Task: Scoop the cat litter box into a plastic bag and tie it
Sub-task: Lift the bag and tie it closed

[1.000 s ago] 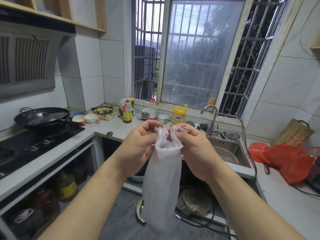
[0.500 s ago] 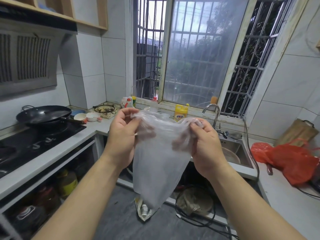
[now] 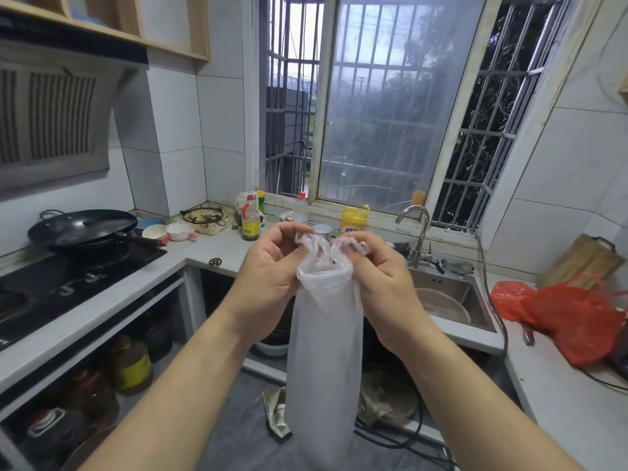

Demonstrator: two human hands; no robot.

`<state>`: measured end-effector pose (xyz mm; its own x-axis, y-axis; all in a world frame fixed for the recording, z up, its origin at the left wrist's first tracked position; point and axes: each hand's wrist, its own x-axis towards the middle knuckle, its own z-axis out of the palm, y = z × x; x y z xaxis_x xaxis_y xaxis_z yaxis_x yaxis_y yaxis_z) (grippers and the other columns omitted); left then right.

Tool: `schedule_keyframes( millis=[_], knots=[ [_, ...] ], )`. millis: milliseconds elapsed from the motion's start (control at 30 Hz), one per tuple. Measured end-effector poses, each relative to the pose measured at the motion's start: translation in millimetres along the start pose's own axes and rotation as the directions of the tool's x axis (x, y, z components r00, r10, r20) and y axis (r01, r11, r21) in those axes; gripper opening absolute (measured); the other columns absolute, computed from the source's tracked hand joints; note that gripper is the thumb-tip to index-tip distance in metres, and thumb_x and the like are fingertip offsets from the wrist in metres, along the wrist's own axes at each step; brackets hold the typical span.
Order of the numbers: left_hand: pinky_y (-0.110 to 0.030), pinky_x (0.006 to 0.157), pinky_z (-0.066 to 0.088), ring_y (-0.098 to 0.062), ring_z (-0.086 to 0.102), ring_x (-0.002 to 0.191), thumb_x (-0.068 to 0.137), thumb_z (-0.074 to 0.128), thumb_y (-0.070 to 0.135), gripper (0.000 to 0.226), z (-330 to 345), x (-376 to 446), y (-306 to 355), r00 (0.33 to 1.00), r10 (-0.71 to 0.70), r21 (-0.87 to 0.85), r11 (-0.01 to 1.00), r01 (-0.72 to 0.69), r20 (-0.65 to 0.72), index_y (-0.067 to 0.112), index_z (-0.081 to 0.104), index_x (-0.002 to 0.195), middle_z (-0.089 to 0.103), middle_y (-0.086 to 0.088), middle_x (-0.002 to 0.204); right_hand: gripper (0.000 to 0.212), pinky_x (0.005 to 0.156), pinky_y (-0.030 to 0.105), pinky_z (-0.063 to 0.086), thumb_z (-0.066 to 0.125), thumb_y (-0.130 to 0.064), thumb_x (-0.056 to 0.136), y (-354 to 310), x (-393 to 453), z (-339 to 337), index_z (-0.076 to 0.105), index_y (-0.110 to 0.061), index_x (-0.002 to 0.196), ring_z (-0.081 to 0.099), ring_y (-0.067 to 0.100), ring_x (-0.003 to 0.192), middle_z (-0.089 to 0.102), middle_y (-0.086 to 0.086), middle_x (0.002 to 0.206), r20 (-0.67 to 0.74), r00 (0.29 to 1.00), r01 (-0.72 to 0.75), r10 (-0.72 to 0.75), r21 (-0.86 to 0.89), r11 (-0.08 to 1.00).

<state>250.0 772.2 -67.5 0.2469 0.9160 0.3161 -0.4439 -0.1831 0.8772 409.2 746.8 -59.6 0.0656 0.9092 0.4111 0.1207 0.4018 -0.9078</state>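
The plastic bag (image 3: pixel 323 334) is held up over the kitchen floor, its mouth pinched by the left hand (image 3: pixel 272 277) and right hand (image 3: pixel 380 283). The layers probably should be rubbed apart gently, no yanking.

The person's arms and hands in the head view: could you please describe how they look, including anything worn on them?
Both forearms are bare up to the frame's bottom edge; no sleeve shows. The left hand and right hand wear no gloves, and no watch, bracelet or ring is visible. There are no markings on either.
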Motion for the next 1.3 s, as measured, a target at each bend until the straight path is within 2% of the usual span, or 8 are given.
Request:
schedule_keyframes(
  millis=[200, 433, 633, 767, 833, 900, 1067, 1300],
  knots=[
    [-0.036, 0.086, 0.058, -0.030, 0.069, 0.106, 0.076, 0.080, 0.022, 0.019, 10, -3, 0, 0.996, -0.015, -0.006, 1.000, 0.016, 0.087, 0.030, 0.076, 0.093, 0.072, -0.015, 0.116, 0.018, 0.091, 0.052, 0.056, 0.062, -0.011, 0.097, -10, -3, -5, 0.071, -0.004, 0.112, 0.070, 0.034, 0.101, 0.072, 0.016, 0.109, 0.032, 0.999, 0.009, -0.013, 0.095, 0.995],
    [-0.039, 0.088, 0.055, -0.030, 0.067, 0.114, 0.072, 0.084, 0.021, 0.050, 7, 1, -7, 0.993, -0.103, 0.074, 0.992, 0.098, 0.061, 0.022, 0.066, 0.118, 0.071, -0.008, 0.121, 0.044, 0.094, 0.041, 0.057, 0.058, 0.002, 0.097, -9, -4, -13, 0.059, -0.018, 0.136, 0.069, 0.027, 0.104, 0.070, 0.011, 0.120, 0.235, 0.970, -0.105, 0.063, 0.173, 0.979],
    [-0.035, 0.080, 0.057, -0.026, 0.069, 0.100, 0.066, 0.088, 0.024, 0.067, 3, 0, -17, 0.984, -0.175, 0.045, 0.984, 0.174, 0.018, 0.014, 0.057, 0.125, 0.069, -0.015, 0.117, 0.019, 0.078, 0.033, 0.056, 0.061, -0.003, 0.097, -6, -6, -13, 0.070, -0.003, 0.114, 0.069, 0.023, 0.085, 0.073, 0.014, 0.097, 0.256, 0.962, -0.112, 0.094, 0.056, 0.992],
    [-0.033, 0.077, 0.056, -0.030, 0.063, 0.096, 0.098, 0.052, 0.032, 0.040, 4, -11, -33, 0.970, -0.120, -0.116, 0.982, 0.147, 0.213, 0.006, 0.060, 0.127, 0.063, -0.020, 0.111, 0.013, 0.069, 0.041, 0.052, 0.064, -0.010, 0.097, -6, -3, -3, 0.069, -0.002, 0.104, 0.063, 0.024, 0.077, 0.070, 0.025, 0.093, 0.178, 0.982, -0.068, 0.066, 0.002, 0.998],
    [-0.039, 0.093, 0.051, -0.034, 0.057, 0.113, 0.102, 0.027, 0.056, 0.065, 7, -23, -44, 0.944, -0.127, -0.244, 0.948, 0.206, 0.304, 0.011, 0.056, 0.139, 0.060, -0.019, 0.128, 0.008, 0.066, 0.049, 0.052, 0.066, -0.016, 0.096, -7, -1, 0, 0.071, -0.009, 0.096, 0.058, 0.024, 0.074, 0.067, 0.022, 0.085, 0.125, 0.990, -0.065, 0.066, -0.013, 0.998],
    [-0.048, 0.102, 0.044, -0.034, 0.055, 0.124, 0.092, 0.029, 0.075, 0.081, 7, -33, -55, 0.914, -0.117, -0.234, 0.947, 0.220, 0.387, 0.017, 0.055, 0.143, 0.061, -0.016, 0.135, 0.009, 0.062, 0.047, 0.051, 0.067, -0.020, 0.096, -10, 2, 1, 0.071, -0.018, 0.088, 0.055, 0.021, 0.070, 0.063, 0.013, 0.078, 0.105, 0.992, -0.072, 0.074, -0.025, 0.997],
    [-0.044, 0.084, 0.052, -0.031, 0.071, 0.083, 0.076, 0.085, 0.036, 0.030, 12, -46, -74, 0.967, -0.132, 0.327, 0.943, 0.056, 0.216, 0.012, 0.073, 0.091, 0.073, -0.019, 0.082, 0.008, 0.070, 0.030, 0.050, 0.066, -0.017, 0.096, -9, 4, 0, 0.072, -0.013, 0.093, 0.058, 0.013, 0.074, 0.067, 0.021, 0.086, 0.109, 0.993, -0.032, 0.038, -0.051, 0.998],
    [-0.034, 0.053, 0.039, -0.018, 0.037, 0.045, 0.097, 0.066, 0.030, 0.046, 15, -55, -90, 0.970, -0.231, 0.231, 0.942, 0.242, -0.072, 0.024, 0.050, 0.054, 0.036, -0.001, 0.050, 0.025, 0.079, 0.035, 0.051, 0.058, -0.011, 0.096, 14, 4, -11, 0.062, -0.003, 0.119, 0.061, 0.019, 0.095, 0.067, 0.010, 0.106, 0.123, 0.967, -0.244, 0.225, 0.171, 0.955]
  ],
)
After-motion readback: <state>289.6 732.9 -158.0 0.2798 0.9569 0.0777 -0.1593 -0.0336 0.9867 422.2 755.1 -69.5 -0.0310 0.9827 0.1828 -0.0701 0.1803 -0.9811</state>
